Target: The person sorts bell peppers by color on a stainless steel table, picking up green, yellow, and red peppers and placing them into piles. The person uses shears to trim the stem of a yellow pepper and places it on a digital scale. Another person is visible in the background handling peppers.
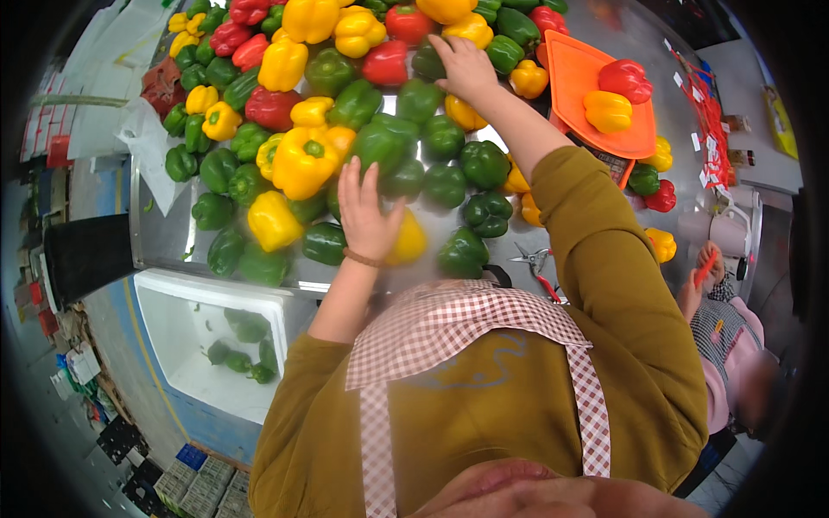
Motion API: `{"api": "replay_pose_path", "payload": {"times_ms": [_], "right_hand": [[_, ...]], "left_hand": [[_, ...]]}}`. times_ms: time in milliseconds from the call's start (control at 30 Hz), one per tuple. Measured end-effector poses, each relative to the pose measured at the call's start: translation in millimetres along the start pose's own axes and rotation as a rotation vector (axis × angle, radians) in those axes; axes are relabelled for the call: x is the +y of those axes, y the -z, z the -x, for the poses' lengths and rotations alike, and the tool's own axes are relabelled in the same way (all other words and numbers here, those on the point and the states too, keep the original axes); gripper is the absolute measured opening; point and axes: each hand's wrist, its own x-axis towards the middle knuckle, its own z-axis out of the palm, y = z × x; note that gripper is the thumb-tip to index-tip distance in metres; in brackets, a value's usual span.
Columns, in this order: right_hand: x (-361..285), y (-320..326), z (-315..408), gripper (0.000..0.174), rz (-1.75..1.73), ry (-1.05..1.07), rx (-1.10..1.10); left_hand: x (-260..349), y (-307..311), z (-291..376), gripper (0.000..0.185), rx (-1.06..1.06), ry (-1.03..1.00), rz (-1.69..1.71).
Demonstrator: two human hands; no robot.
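Bell peppers in green, yellow and red cover much of the steel table before me. My left hand [368, 217] is at the near side of the pile, fingers spread and pointing away from me. Just beyond its fingertips lies a large green pepper [382, 146]; a blurred yellow pepper [409, 238] is beside its thumb. Farther out, my right hand [467, 68] reaches into the pile. Its thumb and fingers are apart around the right end of a dark green pepper [427, 61]; whether they grip it is unclear. A red pepper [386, 63] sits left of that one.
An orange tray [570, 78] on a scale holds a red and a yellow pepper. Red-handled pruning shears [537, 260] lie by the table's near edge. Below left stands a white foam box [194, 362] with several green peppers. A co-worker's hands [699, 275] hold something orange-red at right.
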Motion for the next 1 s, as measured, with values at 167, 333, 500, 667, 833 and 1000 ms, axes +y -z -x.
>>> {"api": "replay_pose_path", "payload": {"times_ms": [167,333,500,667,833,1000], "right_hand": [[-1.6,-0.8,-13.9,0.087,0.078,0.042,-0.039],[9.5,25.0,-13.0,0.062,-0.237,0.018,0.143],[37.2,62.8,3.7,0.049,-0.258,0.062,0.223],[39.3,54.0,12.7,0.057,-0.133,0.036,-0.057],[17.1,21.8,3.4,0.084,0.083,0.166,-0.014],[3.8,7.4,-14.5,0.09,0.201,0.167,-0.065]], "left_hand": [[-5.8,-3.8,1.6,0.069,0.059,-0.01,0.04],[-9.1,-7.2,2.3,0.067,0.09,-0.032,0.059],[-11.0,-8.8,3.2,0.067,0.095,-0.043,0.057],[-11.6,-9.3,4.0,0.066,0.101,-0.052,0.059],[-13.0,-8.5,6.5,0.065,0.099,-0.035,0.07],[-13.7,-9.4,5.7,0.063,0.111,-0.043,0.063]]}}
